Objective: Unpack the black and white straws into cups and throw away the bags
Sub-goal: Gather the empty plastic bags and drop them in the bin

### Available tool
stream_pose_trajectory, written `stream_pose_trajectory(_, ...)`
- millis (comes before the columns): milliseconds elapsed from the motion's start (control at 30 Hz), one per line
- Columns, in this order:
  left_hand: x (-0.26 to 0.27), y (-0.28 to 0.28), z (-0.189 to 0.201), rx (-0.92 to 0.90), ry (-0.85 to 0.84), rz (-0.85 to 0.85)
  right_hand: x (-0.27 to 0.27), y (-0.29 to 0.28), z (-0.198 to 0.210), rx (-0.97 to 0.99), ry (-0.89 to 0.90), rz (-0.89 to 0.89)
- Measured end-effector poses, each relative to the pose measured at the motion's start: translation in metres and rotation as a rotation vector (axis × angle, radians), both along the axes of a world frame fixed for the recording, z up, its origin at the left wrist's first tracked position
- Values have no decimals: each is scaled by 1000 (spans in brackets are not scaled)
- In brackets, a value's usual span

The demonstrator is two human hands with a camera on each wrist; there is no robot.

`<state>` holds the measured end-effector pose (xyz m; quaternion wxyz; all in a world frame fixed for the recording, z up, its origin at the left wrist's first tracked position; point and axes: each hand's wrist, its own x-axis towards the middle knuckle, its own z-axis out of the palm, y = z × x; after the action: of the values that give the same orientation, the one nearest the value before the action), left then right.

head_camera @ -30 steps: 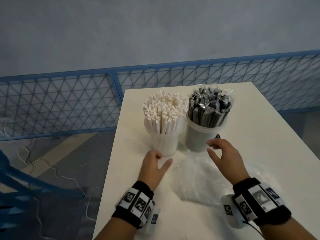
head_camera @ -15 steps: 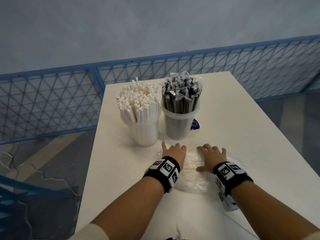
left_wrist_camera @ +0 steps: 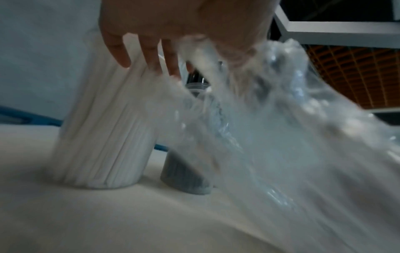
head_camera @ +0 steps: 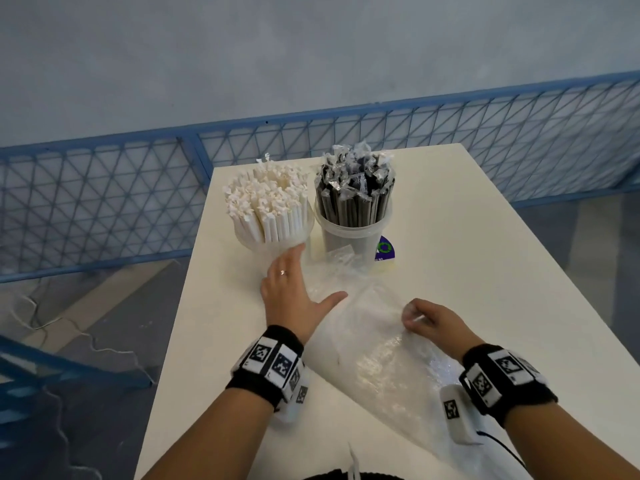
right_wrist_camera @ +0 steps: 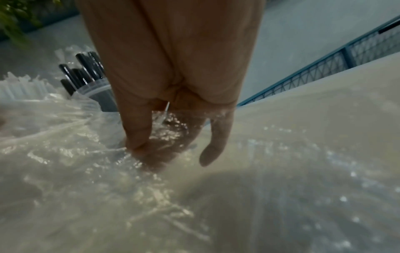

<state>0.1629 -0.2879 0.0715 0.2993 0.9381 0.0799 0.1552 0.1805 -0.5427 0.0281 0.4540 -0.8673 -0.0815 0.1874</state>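
White straws [head_camera: 266,209] fill a clear cup at the back of the white table [head_camera: 467,244]; black wrapped straws [head_camera: 353,199] stand in the clear cup [head_camera: 349,237] to its right. In front of both lies a crumpled clear plastic bag [head_camera: 377,344]. My left hand [head_camera: 298,285] is flat with straight fingers, its tips at the white cup's base and its thumb on the bag's left edge. My right hand [head_camera: 420,317] pinches the film mid-bag; in the right wrist view its thumb [right_wrist_camera: 136,133] is pressed against fingers behind the plastic [right_wrist_camera: 86,154]. The left wrist view shows the bag [left_wrist_camera: 281,137] rising beside my left hand [left_wrist_camera: 173,25].
A green and blue label [head_camera: 385,250] lies on the table right of the black cup. A blue mesh fence [head_camera: 104,202] runs behind and left of the table. The table's left edge [head_camera: 180,323] drops to the floor near my left arm.
Both hands lay flat on the bag half a second ago. The left hand has slid forward to the white cup; the right hand has drawn back and pinched the film.
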Motion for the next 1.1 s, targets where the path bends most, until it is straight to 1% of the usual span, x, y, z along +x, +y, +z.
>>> stream_pose_trajectory(33, -5, 0, -1, -115, -40, 36, -1, 0, 1, 43, 13, -9)
stream_pose_trajectory(67, -11, 0, -4, -270, -54, 71, -3, 0, 3, 84, 17, -11)
stream_pose_trajectory(100, -17, 0, -8, -453, -25, 105, -4, 1, 5, 117, 20, -11)
stream_pose_trajectory(133, -23, 0, -11, -650, 46, 113, -6, 3, 7, 148, 19, -10)
stream_pose_trajectory(200, -34, 2, -19, -1032, 236, 15, -8, 6, 10, 194, 16, -18)
stream_pose_trajectory(233, -40, 3, -22, -1176, 334, -71, -10, 8, 11, 221, 15, -31)
stream_pose_trajectory(267, -44, 4, -25, -1259, 410, -169, -11, 10, 12, 252, 13, -51)
stream_pose_trajectory(300, -48, 4, -26, -1289, 456, -260, -13, 12, 13, 288, 14, -76)
stream_pose_trajectory(333, -52, 2, -26, -1269, 490, -339, -15, 14, 15, 321, 19, -101)
stream_pose_trajectory(400, -56, 0, -26, -1137, 509, -465, -18, 18, 18, 380, 28, -138)
stream_pose_trajectory(433, -57, -1, -25, -1073, 510, -497, -19, 19, 19, 407, 34, -157)
stream_pose_trajectory(467, -57, -2, -23, -1052, 522, -497, -20, 21, 21, 440, 49, -180)
stream_pose_trajectory(567, -58, 2, -20, -1051, 516, -402, -19, 26, 23, 594, 124, -237)
stream_pose_trajectory(633, -58, 5, -16, -982, 494, -357, -18, 31, 25, 630, 177, -253)
stream_pose_trajectory(700, -57, 8, -11, -936, 458, -334, -18, 35, 26, 645, 193, -212)
stream_pose_trajectory(833, -55, 19, -2, -882, 399, -323, -20, 39, 31, 575, 212, -60)
stream_pose_trajectory(900, -54, 23, -2, -898, 388, -335, -22, 41, 37, 559, 217, -29)
stream_pose_trajectory(967, -51, 27, -5, -973, 374, -322, -20, 41, 34, 571, 226, -41)
stream_pose_trajectory(1067, -46, 32, -5, -1069, 363, -297, -20, 48, 37, 669, 268, -89)
stream_pose_trajectory(1100, -45, 33, -5, -1081, 373, -299, -19, 52, 34, 702, 288, -134)
